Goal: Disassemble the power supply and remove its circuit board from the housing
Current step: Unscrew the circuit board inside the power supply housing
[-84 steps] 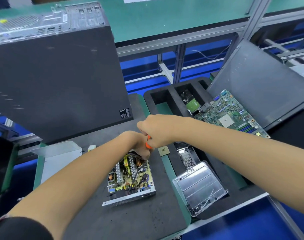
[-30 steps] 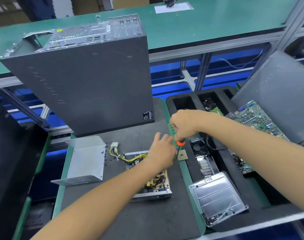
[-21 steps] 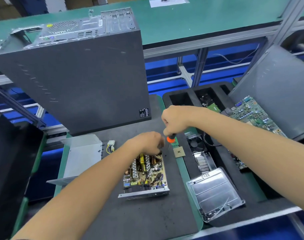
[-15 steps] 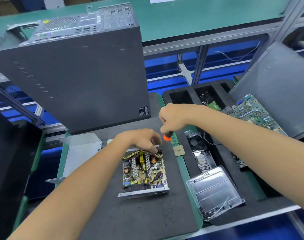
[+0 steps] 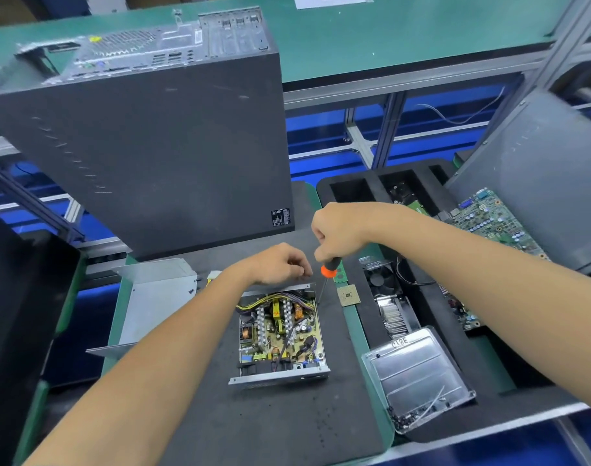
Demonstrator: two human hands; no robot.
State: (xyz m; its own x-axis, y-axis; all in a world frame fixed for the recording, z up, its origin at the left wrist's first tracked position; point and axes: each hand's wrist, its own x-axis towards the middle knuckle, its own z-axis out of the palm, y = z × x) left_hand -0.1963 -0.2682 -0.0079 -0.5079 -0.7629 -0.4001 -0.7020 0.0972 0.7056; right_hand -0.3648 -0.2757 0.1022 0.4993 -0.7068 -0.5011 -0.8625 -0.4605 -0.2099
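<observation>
The open power supply housing [image 5: 278,376] lies on the black mat with its circuit board [image 5: 280,334] still inside, yellow and black wires bunched at the far end. My left hand [image 5: 280,264] rests curled on the housing's far rim. My right hand [image 5: 338,232] grips a black-and-orange screwdriver [image 5: 328,270] held upright, its tip down at the mat beside the housing's far right corner. The removed metal cover [image 5: 153,307] lies to the left.
A dark computer case [image 5: 146,156] stands behind the mat. A CPU chip [image 5: 348,295] lies right of the screwdriver. The foam tray at right holds a fan [image 5: 381,277], heatsink [image 5: 393,317], a motherboard [image 5: 492,220] and a clear screw tray [image 5: 418,378].
The view rose slightly. My left hand shifted along the housing's far edge, and my right hand brought the screwdriver down beside the far right corner.
</observation>
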